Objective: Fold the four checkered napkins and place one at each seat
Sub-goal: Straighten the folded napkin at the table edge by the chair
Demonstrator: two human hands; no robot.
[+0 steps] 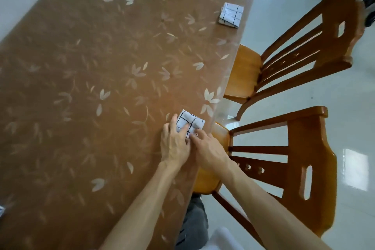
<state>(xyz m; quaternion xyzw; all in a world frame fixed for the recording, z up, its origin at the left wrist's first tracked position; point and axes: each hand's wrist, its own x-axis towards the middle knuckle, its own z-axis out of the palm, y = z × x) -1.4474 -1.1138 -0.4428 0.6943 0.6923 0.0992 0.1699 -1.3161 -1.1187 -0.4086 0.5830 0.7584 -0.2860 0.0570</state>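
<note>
A folded white napkin with black check lines (189, 123) lies near the table's right edge, in front of the nearer wooden chair (284, 154). My left hand (175, 144) lies flat on the napkin's left part, fingers straight. My right hand (207, 148) touches its near right corner with its fingertips; whether it pinches the cloth is hidden. A second folded checkered napkin (231, 15) rests farther along the same edge, beyond the farther chair (300, 46).
The long brown table (91, 87) has a pale leaf pattern and a glossy cover. Two wooden chairs stand along its right side on a shiny white tiled floor (334, 111). A small white object (1, 210) shows at the left frame edge.
</note>
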